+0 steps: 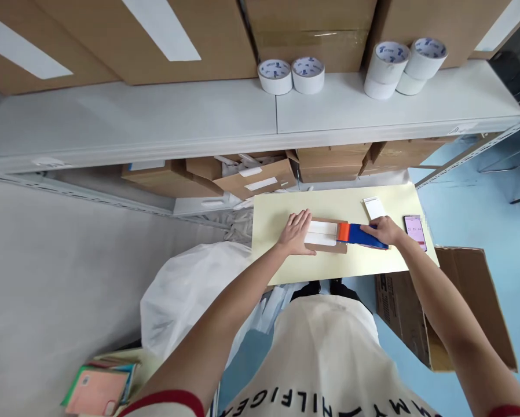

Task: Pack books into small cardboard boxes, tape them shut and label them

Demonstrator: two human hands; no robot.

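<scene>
A small brown cardboard box lies flat on the pale yellow table, with white tape along its top. My left hand spans the box's left end, fingers at the far side and thumb at the near side, gripping it. In my right hand is a blue tape dispenser with an orange front part. The dispenser rests over the right part of the box, which it mostly hides. My right fingers are wrapped round its right end.
A white card or pad and a phone lie on the table. White tape rolls stand on the shelf above, before large cartons. An opened carton is at right, a white plastic bag at left.
</scene>
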